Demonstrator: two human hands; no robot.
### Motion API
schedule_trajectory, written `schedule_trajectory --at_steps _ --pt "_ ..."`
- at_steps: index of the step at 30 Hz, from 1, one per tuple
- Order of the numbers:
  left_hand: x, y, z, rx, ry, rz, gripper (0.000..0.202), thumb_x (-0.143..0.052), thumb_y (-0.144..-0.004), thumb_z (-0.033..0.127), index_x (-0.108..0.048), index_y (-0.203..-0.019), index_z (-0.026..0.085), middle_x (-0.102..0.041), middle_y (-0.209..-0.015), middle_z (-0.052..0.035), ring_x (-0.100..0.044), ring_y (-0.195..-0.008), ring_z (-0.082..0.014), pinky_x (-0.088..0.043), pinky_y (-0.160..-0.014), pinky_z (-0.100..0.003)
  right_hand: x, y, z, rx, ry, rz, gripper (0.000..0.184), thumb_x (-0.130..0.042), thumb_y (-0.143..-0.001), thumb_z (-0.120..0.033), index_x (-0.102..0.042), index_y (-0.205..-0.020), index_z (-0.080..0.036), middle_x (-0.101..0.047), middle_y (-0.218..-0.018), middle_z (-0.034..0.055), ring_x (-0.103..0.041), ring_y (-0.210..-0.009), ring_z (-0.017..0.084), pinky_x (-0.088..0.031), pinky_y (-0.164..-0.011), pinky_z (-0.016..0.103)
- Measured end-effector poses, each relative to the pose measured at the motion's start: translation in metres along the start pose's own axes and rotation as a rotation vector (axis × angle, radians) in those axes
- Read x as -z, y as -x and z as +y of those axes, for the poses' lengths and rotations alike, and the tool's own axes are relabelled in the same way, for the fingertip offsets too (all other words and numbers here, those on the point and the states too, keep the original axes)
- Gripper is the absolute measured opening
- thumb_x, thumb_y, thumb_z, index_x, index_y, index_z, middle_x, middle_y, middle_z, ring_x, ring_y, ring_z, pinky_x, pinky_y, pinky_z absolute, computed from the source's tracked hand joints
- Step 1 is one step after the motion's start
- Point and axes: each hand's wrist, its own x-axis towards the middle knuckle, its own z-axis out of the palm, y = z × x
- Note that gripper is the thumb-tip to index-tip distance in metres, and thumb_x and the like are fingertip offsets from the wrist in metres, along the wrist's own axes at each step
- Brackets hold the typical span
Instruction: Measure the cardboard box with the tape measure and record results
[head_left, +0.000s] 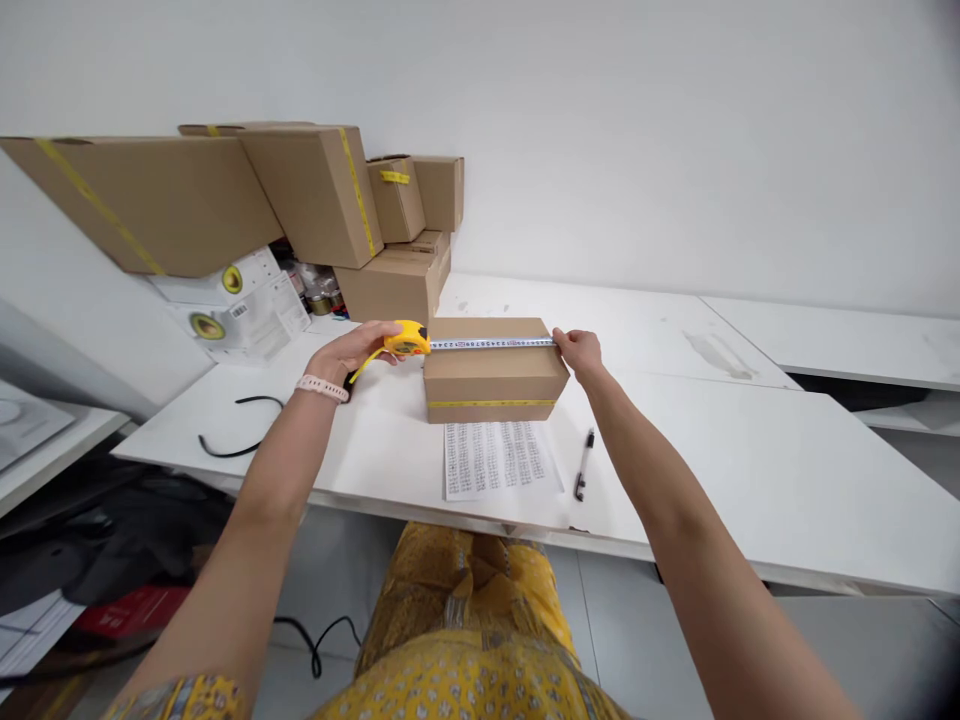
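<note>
Taking the box as the middle of our clock, we are keeping our left hand (367,345) at nine o'clock, its fingers closing around a yellow tape measure (407,338). A yellow strap (366,366) is hanging below that hand, and a pink band (322,388) is circling our wrist. Our right hand (581,350) is resting at three o'clock, its fingers narrowing to a pinch on the end of the white blade (491,344). The blade is running lengthwise across the top of the brown box (487,388), which is sitting on the white table (712,460) between our hands. A yellow strip (491,404) is crossing its near side.

At six o'clock we are seeing a printed sheet (495,465), its far edge hiding behind the box. A pen (584,465) is lying near five o'clock, and a black cord (232,452) is curving at eight. Brown cartons (390,285) are piling up around ten to eleven, with white packages (240,305) showing avocado pictures at ten.
</note>
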Motion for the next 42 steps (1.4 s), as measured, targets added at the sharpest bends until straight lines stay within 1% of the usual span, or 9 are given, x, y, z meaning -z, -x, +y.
schedule_trajectory --at_steps 4,7,10,12,17,23,30,36,42 --pt "-0.079 0.060 -0.017 -0.022 0.024 -0.249 0.047 -0.075 -0.076 0.029 -0.067 -0.120 0.014 -0.072 -0.109 -0.0114 -0.069 -0.074 -0.0176 -0.056 -0.054 -0.025 0.005 -0.012 -0.016 0.063 -0.231 0.112 0.047 -0.054 -0.088 -0.065 -0.055 -0.069 -0.021 -0.061 -0.071 0.0028 -0.054 -0.067 0.014 -0.046 -0.066 0.028" --pt "-0.163 0.096 -0.052 0.052 0.095 -0.329 0.061 -0.078 -0.074 0.033 -0.058 -0.130 0.019 -0.068 -0.109 -0.0102 -0.073 -0.079 -0.0230 -0.060 -0.054 -0.030 -0.005 -0.012 -0.029 0.149 -0.252 -0.010 0.047 -0.064 -0.082 -0.065 -0.063 -0.071 -0.020 -0.061 -0.068 0.0010 -0.052 -0.065 0.013 -0.045 -0.066 0.029" --pt "-0.225 0.103 -0.076 0.062 0.411 -0.251 0.057 -0.078 -0.075 0.044 -0.054 -0.122 0.021 -0.063 -0.116 -0.0091 -0.074 -0.077 -0.0228 -0.060 -0.052 -0.030 -0.022 -0.010 -0.040 0.166 -0.105 -0.191 0.047 -0.063 -0.082 -0.065 -0.066 -0.070 -0.020 -0.057 -0.060 -0.0012 -0.048 -0.059 0.014 -0.042 -0.060 0.029" --pt "-0.244 0.096 -0.075 0.019 0.516 -0.171 0.053 -0.076 -0.075 0.050 -0.057 -0.114 0.019 -0.062 -0.113 -0.0091 -0.074 -0.076 -0.0224 -0.060 -0.051 -0.029 -0.033 -0.012 -0.047 0.164 -0.026 -0.221 0.047 -0.058 -0.085 -0.065 -0.067 -0.072 -0.021 -0.059 -0.060 -0.0010 -0.052 -0.062 0.015 -0.044 -0.062 0.030" --pt "-0.242 0.066 -0.050 -0.026 0.518 -0.069 0.054 -0.076 -0.071 0.056 -0.060 -0.104 0.016 -0.063 -0.099 -0.0070 -0.073 -0.070 -0.0209 -0.057 -0.049 -0.026 -0.054 -0.025 -0.056 0.182 0.073 -0.163 0.044 -0.043 -0.094 -0.057 -0.074 -0.095 -0.025 -0.076 -0.088 0.0020 -0.065 -0.094 0.024 -0.050 -0.091 0.039" --pt "-0.244 0.044 -0.046 -0.007 0.548 -0.001 0.057 -0.077 -0.066 0.058 -0.059 -0.099 0.015 -0.064 -0.097 -0.0063 -0.072 -0.067 -0.0204 -0.056 -0.049 -0.028 -0.058 -0.027 -0.055 0.229 0.189 -0.159 0.044 -0.035 -0.099 -0.042 -0.069 -0.124 -0.030 -0.071 -0.131 0.0026 -0.057 -0.127 0.026 -0.027 -0.118 0.051" --pt "-0.252 0.049 -0.054 0.026 0.541 0.000 0.055 -0.075 -0.069 0.057 -0.061 -0.103 0.016 -0.065 -0.107 -0.0096 -0.073 -0.068 -0.0201 -0.056 -0.049 -0.027 -0.061 -0.031 -0.056 0.247 0.351 -0.223 0.050 -0.028 -0.099 -0.045 -0.075 -0.103 -0.026 -0.075 -0.117 0.0069 -0.059 -0.120 0.029 -0.030 -0.112 0.051" --pt "-0.256 0.054 -0.059 0.053 0.532 0.035 0.059 -0.076 -0.067 0.054 -0.059 -0.108 0.016 -0.063 -0.110 -0.0091 -0.073 -0.070 -0.0215 -0.057 -0.049 -0.028 -0.066 -0.031 -0.050 0.321 0.393 -0.207 0.033 -0.043 -0.094 -0.040 -0.070 -0.104 -0.026 -0.076 -0.111 0.0065 -0.060 -0.115 0.029 -0.031 -0.109 0.052" --pt "-0.255 0.052 -0.057 0.032 0.482 0.011 0.055 -0.075 -0.070 0.053 -0.058 -0.106 0.016 -0.062 -0.108 -0.0088 -0.073 -0.071 -0.0212 -0.056 -0.050 -0.029 -0.065 -0.034 -0.054 0.296 0.235 -0.215 0.031 -0.047 -0.093 -0.043 -0.070 -0.102 -0.025 -0.076 -0.107 0.0069 -0.062 -0.111 0.028 -0.031 -0.111 0.054"
